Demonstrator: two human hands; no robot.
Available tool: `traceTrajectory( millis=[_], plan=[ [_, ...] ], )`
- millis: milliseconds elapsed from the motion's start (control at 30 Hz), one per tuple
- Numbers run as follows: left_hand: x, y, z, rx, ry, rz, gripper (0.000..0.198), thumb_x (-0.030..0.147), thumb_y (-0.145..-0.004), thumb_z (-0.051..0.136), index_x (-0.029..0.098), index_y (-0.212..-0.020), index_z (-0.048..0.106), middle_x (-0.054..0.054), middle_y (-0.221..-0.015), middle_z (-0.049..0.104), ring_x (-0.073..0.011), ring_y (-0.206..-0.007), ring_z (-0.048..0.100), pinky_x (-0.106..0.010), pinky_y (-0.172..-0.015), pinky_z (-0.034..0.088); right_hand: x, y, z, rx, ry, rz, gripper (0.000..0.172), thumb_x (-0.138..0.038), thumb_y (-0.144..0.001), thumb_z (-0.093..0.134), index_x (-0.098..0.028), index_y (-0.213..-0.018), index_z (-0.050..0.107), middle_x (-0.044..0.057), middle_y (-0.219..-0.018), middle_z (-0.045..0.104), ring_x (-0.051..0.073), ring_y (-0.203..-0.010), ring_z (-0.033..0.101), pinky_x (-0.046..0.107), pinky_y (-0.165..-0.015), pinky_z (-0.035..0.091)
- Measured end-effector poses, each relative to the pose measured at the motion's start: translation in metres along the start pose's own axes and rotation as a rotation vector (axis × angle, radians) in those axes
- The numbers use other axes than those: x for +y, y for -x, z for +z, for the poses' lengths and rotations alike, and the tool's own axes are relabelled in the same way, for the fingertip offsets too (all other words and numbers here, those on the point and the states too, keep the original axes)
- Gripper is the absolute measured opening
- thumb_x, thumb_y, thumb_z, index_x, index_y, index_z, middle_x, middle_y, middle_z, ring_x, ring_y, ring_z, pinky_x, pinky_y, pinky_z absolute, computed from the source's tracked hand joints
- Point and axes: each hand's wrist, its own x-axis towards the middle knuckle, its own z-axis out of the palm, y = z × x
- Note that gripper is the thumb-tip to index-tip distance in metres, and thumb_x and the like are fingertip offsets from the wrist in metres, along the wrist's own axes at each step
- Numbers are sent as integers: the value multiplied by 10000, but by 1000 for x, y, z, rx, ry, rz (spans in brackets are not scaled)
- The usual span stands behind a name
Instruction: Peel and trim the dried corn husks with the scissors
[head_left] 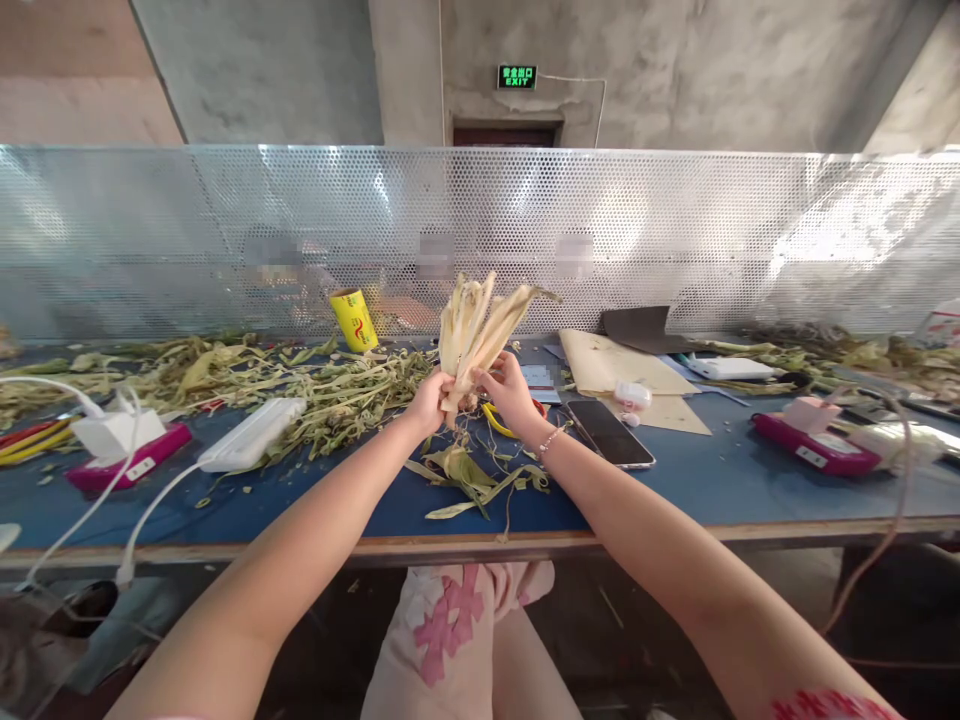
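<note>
A bundle of pale dried corn husks stands upright above the table, its loose leaf ends fanned out at the top. My left hand is closed around the left side of its lower end. On the right side, my right hand pinches the base of the husks between bent fingers. Below both hands lie loose green-yellow husk leaves and a few thin strands. A yellow loop shows partly behind my right hand.
Dried plant stalks cover the left of the blue table. A yellow tube stands behind them. Right of my hands lie a phone and brown paper. A white power bank and power strips have trailing cables. A perforated metal screen borders the back.
</note>
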Motion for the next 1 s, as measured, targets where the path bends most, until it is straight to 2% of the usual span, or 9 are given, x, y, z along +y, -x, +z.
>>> traceTrajectory(
  millis=[67,133,200,300,433,533,667,833,1000],
  plan=[
    [-2,1,-1,-47,-38,66,132,157,-703,523,136,-833,538,2,-603,568,-79,-423,481,-187,-355,346,0,-1,-1,-20,23,35,292,-423,-686,588,-196,-830,474,8,-790,550,118,-681,541,300,-670,494],
    [-2,2,-1,-95,-66,115,230,215,-676,625,139,-880,549,1,-647,580,-63,-430,476,-173,-351,332,-1,-2,-2,-29,39,41,287,-447,-667,598,-189,-732,491,-6,-702,537,117,-637,520,304,-653,494],
    [-2,4,0,-117,-74,108,277,261,-658,672,141,-878,555,8,-633,571,-43,-394,435,-167,-342,310,-2,-3,-3,-29,15,52,302,-463,-639,620,-190,-689,501,-17,-664,525,116,-619,513,306,-642,497],
    [1,5,1,-116,-41,33,232,304,-690,646,139,-822,551,21,-564,536,-37,-348,391,-167,-328,292,-2,-3,-3,-24,-38,86,315,-474,-600,648,-195,-660,516,-25,-641,525,116,-615,521,304,-642,501],
    [3,0,0,-17,14,-45,169,302,-764,559,134,-764,541,23,-535,518,-31,-323,367,-161,-319,293,-2,-2,-3,0,-68,95,326,-469,-561,684,-193,-610,516,-26,-611,539,117,-600,529,309,-651,501],
    [3,-4,-3,51,34,-4,178,310,-798,527,132,-787,542,24,-546,521,-23,-325,363,-149,-320,288,-4,-1,-2,-29,-72,53,321,-462,-553,703,-193,-652,557,-6,-654,602,146,-647,567,338,-694,504],
    [2,-7,-7,92,2,41,220,355,-776,575,141,-782,524,37,-533,502,-33,-338,384,-154,-326,304,-7,2,-2,-157,-40,-33,320,-460,-576,701,-199,-733,603,31,-798,672,204,-820,615,403,-838,476],
    [-4,-7,-9,111,-85,111,216,351,-792,557,155,-879,539,20,-595,564,-69,-424,494,-167,-363,374,-7,8,-2,-319,50,-48,320,-352,-603,700,-202,-863,590,36,-894,668,198,-857,620,387,-811,494],
    [-8,-7,-9,63,-123,106,248,336,-799,549,175,-987,545,2,-686,612,-93,-528,572,-188,-451,450,-6,10,-3,-314,252,-131,154,-338,-672,642,-216,-765,624,35,-863,673,228,-890,608,426,-875,451]
  ],
)
